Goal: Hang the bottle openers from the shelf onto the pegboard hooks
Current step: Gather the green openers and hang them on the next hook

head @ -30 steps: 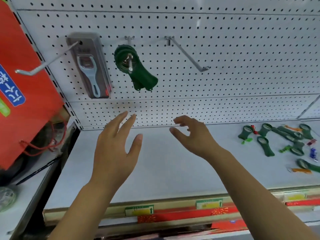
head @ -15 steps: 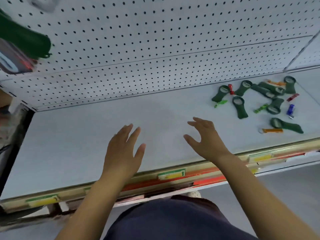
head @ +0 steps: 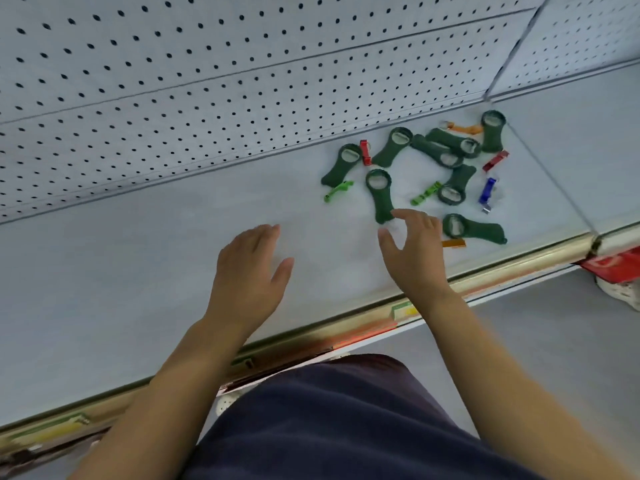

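Several dark green bottle openers (head: 380, 195) lie scattered on the white shelf (head: 138, 265) at the right, mixed with small red, blue, orange and light green openers. My right hand (head: 414, 251) hovers open over the shelf, its fingertips just short of the handle end of the nearest green opener. Another green opener (head: 472, 229) lies right of that hand. My left hand (head: 247, 275) is open and empty above the bare middle of the shelf. The white pegboard (head: 173, 81) rises behind; no hooks are in view.
The shelf's gold front rail (head: 346, 327) with price labels runs diagonally below my hands. A seam (head: 550, 178) splits off the adjoining shelf section at the right. A red package (head: 616, 268) and grey floor lie beyond the rail.
The view has swung down and to the right, so the hooks and hung openers left the frame. Both hands dropped toward the shelf; the right one has come close to the pile of openers.
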{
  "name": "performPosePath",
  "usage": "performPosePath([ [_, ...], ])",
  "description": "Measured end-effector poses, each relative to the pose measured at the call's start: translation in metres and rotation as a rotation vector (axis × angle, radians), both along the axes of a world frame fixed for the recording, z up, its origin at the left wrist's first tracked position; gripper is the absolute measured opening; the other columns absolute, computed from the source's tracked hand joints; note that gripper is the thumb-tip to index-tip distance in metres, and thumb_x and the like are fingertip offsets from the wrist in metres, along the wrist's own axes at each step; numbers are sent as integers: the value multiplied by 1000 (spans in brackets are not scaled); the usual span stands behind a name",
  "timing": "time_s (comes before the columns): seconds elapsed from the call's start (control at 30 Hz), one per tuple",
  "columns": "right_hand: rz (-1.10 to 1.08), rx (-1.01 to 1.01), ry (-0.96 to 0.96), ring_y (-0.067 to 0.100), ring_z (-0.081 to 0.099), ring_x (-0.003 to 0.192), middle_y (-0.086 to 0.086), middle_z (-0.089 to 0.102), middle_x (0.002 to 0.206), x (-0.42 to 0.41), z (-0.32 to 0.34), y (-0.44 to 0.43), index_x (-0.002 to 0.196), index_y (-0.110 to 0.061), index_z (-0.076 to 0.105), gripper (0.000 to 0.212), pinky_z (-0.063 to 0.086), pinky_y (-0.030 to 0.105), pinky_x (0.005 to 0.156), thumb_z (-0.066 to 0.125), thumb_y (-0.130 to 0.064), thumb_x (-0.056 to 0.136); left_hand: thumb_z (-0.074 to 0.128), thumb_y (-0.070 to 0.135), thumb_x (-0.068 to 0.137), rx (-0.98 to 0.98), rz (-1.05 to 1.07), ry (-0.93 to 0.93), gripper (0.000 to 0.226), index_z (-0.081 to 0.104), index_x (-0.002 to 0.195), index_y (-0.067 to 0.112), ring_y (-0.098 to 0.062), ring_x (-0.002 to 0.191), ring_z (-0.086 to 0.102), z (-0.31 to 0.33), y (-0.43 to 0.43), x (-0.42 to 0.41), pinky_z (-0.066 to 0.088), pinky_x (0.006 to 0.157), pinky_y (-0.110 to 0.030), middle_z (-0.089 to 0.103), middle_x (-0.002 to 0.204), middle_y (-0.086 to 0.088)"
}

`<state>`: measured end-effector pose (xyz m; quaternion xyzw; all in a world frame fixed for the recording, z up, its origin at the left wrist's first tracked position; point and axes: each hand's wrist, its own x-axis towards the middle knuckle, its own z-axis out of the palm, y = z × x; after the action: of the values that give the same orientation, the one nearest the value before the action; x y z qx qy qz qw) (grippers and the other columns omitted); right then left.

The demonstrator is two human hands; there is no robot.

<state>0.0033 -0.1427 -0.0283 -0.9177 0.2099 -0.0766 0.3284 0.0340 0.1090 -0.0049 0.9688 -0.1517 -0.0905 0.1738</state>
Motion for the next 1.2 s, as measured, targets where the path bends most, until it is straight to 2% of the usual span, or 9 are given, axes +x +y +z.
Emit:
performPosePath([
  [0.13, -37, -72, 25, 27, 44, 128, 8, 60, 131, 31, -6, -5, 133, -9, 55, 45, 39, 35, 104, 63, -32, 96, 52, 36, 101, 23, 104, 10, 51, 47, 146, 11, -34, 134, 46, 7, -16, 22, 36, 108, -49, 53, 145, -12],
  [0.3, -104, -133, 219, 32, 40, 129, 11, 50, 136, 61, -14, -4, 139, -9, 43, 58, 33, 41, 106, 60, -44, 95, 52, 41, 101, -55, 154, 87, 47, 53, 139, 13, -27, 132, 45, 7, -32, 56, 35, 109, -44, 53, 142, -5],
  [0.4, -135, -73, 203, 32, 41, 126, 12, 51, 132, 65, -20, -2, 135, -8, 46, 54, 32, 40, 105, 60, -42, 96, 54, 42, 100, -114, 148, 113, 45, 55, 136, 16, -22, 127, 50, 7, -48, 79, 40, 108, -41, 56, 135, -1],
  [0.5, -167, -44, 145, 32, 45, 119, 11, 56, 124, 65, -27, 2, 129, -8, 52, 46, 33, 39, 101, 61, -37, 96, 58, 40, 99, -146, 123, 140, 43, 58, 134, 15, -20, 119, 53, 5, -70, 108, 42, 100, -32, 60, 126, -2],
  [0.67, -215, -120, 10, 32, 49, 97, 11, 60, 102, 67, -39, 4, 108, -7, 58, 20, 33, 39, 83, 58, -22, 95, 68, 42, 92, -138, 106, 171, 42, 65, 121, 12, -17, 100, 59, -10, -110, 153, 42, 82, -26, 63, 111, -4],
  [0.9, -251, -174, -13, 27, 45, 88, 8, 58, 94, 69, -45, 5, 101, -9, 55, 12, 25, 33, 76, 58, -19, 94, 78, 57, 77, -27, 104, 169, 52, 64, 102, 14, -24, 100, 62, -33, -140, 184, 56, 85, -43, 64, 108, -8],
  [1.03, -252, -202, 5, 27, 45, 86, 8, 58, 95, 70, -46, 5, 100, -10, 55, 13, 26, 34, 76, 58, -21, 95, 79, 51, 79, -3, 121, 215, 46, 66, 96, 11, -22, 85, 63, -35, -141, 191, 52, 73, -35, 66, 101, -8],
  [1.13, -252, -208, 8, 27, 45, 86, 8, 57, 94, 71, -47, 6, 100, -10, 55, 13, 23, 33, 75, 57, -22, 95, 76, 42, 85, -3, 134, 258, 44, 67, 89, -1, -23, 64, 56, -29, -138, 192, 44, 63, -33, 65, 80, -15],
  [1.2, -252, -208, 8, 26, 43, 85, 7, 56, 94, 71, -46, 6, 99, -10, 54, 13, 21, 32, 75, 56, -23, 95, 74, 38, 88, -17, 160, 257, 42, 65, 88, -2, -28, 69, 56, -24, -132, 187, 47, 65, -38, 65, 78, -14],
])
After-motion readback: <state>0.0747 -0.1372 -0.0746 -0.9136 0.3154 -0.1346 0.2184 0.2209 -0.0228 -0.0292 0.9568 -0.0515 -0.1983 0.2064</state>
